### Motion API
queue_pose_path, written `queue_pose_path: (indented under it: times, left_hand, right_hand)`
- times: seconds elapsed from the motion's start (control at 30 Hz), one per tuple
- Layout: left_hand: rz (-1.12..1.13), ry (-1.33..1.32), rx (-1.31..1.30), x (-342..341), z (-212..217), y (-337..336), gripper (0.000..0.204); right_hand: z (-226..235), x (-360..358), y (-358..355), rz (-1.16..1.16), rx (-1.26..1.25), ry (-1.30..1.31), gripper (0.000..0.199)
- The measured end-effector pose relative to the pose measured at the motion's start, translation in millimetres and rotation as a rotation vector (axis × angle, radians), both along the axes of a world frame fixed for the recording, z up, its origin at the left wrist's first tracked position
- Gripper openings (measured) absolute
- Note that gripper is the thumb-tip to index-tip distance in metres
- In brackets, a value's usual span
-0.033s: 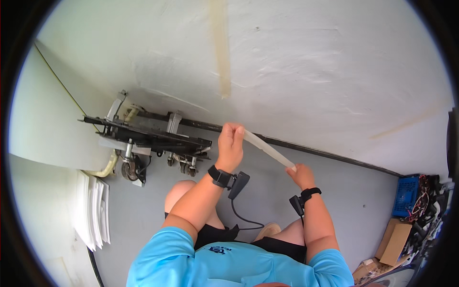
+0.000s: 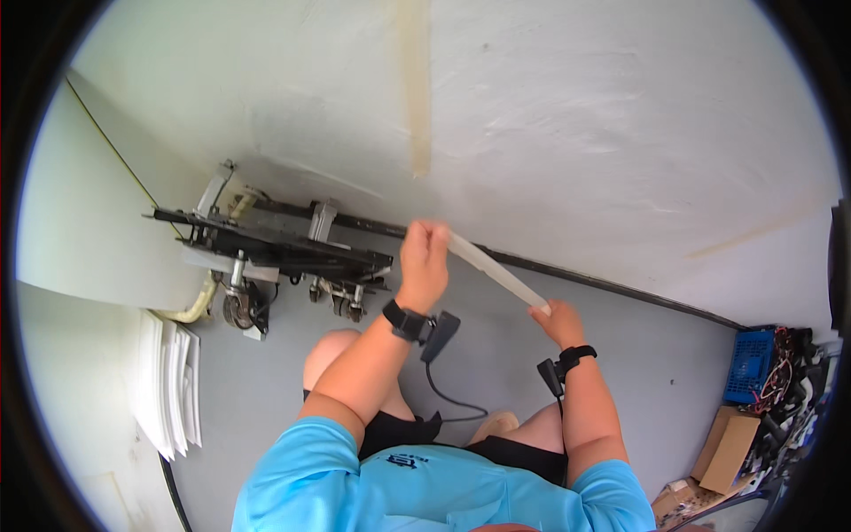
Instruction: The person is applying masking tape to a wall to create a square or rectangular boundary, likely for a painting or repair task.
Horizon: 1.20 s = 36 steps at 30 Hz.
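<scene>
A pale, whitish strip of tape (image 2: pixel 496 271) is stretched slantwise between my hands in front of the wall. My left hand (image 2: pixel 423 266) pinches its upper left end with closed fingers. The lower right end is gripped between the thumb and fingers of my right hand (image 2: pixel 560 324). Each wrist wears a black strap with a small black device, and a cable hangs from the left one. On the white wall (image 2: pixel 550 142) above my hands runs a vertical yellowish tape strip (image 2: pixel 417 97).
A black wheeled frame (image 2: pixel 292 253) stands against the wall at left. White sheets (image 2: pixel 164 386) lean at far left. At right are a blue crate (image 2: pixel 750 365), an open cardboard box (image 2: pixel 729 450) and a heap of cables and parts. A dark skirting (image 2: pixel 603 284) edges the grey floor.
My left hand has risen slightly, and the tape has shifted a little up and left with it. Both hands still hold its ends.
</scene>
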<state>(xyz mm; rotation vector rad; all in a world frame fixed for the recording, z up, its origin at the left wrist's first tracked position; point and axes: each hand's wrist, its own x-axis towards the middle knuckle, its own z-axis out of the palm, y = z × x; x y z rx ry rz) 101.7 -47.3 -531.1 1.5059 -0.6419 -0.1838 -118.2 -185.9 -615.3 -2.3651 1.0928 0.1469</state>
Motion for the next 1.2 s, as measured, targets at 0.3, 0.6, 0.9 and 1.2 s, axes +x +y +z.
queue_pose_path:
  times: [0.3,0.6,0.9,1.2]
  left_hand:
    - [0.159,0.463,-0.29,59.2,-24.6,-9.5,0.017]
    - [-0.078,0.159,-0.147,28.1,-5.7,-32.6,0.013]
    - [0.07,0.263,-0.244,55.2,9.8,-32.4,0.013]
    - [0.135,0.402,-0.301,71.1,-18.0,-35.1,0.013]
  right_hand:
    - [74.1,-47.2,-20.0,0.002,0.216,-0.769,0.031]
    - [110.0,-41.5,-40.0,-0.081,-0.296,-0.068,0.041]
    - [58.3,-77.9,-51.7,-0.112,0.169,-0.184,0.038]
    - [128.8,-112.9,-20.1,-0.241,0.569,-0.92,0.035]
